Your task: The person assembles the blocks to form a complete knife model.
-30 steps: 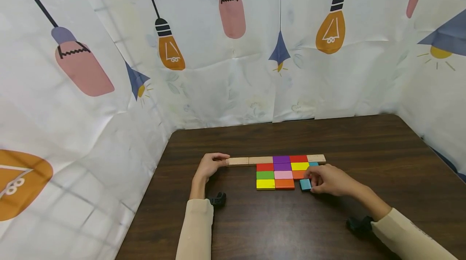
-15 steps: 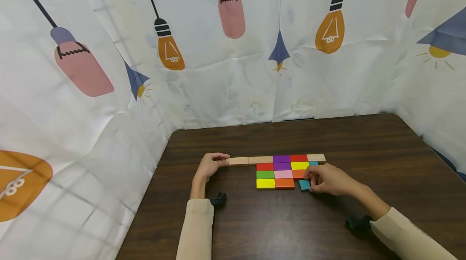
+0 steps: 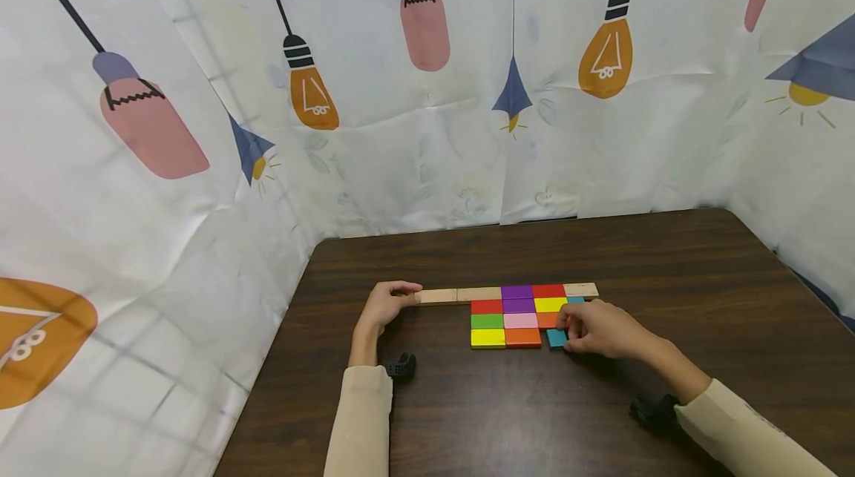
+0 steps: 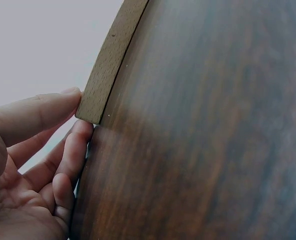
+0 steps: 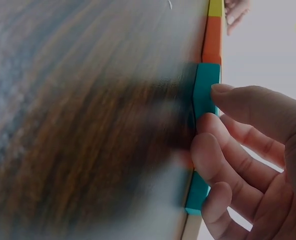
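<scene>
My right hand [image 3: 609, 330] pinches a teal wooden block [image 3: 556, 340] at the lower right of a patchwork of flat coloured blocks. In the right wrist view, the thumb lies against this teal block [image 5: 205, 87], and curled fingers meet its near end. A narrow gap separates it from an orange block [image 3: 523, 338] to its left. My left hand [image 3: 386, 304] holds the left end of a plain wooden block [image 3: 437, 297] between thumb and fingertips. Red, purple, green, pink and yellow blocks fill the patchwork. Another teal block [image 3: 575, 300] is partly hidden by my right hand.
The blocks lie on a dark wood-grain table [image 3: 467, 418]. A second plain block [image 3: 478, 294] and a third plain block [image 3: 581, 289] belong to the back row. Behind the table hangs a pale curtain [image 3: 461, 158] with printed lamps.
The teal block under my right hand has gone from slightly tilted to lying flat, then slid a little left towards the orange block. My left hand stays in place.
</scene>
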Available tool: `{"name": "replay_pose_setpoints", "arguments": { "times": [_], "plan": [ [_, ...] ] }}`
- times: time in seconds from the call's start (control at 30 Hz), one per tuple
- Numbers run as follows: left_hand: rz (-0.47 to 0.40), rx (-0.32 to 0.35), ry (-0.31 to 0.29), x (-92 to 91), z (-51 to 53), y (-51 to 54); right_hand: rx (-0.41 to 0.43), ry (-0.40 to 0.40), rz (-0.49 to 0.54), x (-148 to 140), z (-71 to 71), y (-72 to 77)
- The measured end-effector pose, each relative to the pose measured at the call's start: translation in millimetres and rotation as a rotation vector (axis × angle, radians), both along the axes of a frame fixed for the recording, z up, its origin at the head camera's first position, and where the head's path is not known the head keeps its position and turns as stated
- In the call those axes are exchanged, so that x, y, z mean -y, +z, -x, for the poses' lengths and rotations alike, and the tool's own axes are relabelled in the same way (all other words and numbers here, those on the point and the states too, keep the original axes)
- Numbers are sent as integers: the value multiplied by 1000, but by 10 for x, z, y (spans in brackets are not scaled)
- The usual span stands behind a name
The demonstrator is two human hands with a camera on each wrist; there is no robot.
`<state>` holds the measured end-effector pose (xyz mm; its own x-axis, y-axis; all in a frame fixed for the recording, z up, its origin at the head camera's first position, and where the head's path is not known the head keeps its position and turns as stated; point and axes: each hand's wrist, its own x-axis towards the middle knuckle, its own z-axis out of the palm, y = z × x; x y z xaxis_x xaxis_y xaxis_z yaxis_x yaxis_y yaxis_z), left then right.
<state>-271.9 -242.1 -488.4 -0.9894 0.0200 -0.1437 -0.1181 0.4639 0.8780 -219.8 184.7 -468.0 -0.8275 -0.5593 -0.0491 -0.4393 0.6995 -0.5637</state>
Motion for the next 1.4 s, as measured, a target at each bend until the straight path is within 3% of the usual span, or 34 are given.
{"name": "replay_pose_setpoints", "arguments": {
  "times": [1.1,1.4],
  "plan": [
    [1,-12,-4,-4,-5,-14,-31,24,-27,153,-26,2],
    [-8,-19,-4,3,-1,-14,-45,38,13,106,-12,0]
  ]
}}
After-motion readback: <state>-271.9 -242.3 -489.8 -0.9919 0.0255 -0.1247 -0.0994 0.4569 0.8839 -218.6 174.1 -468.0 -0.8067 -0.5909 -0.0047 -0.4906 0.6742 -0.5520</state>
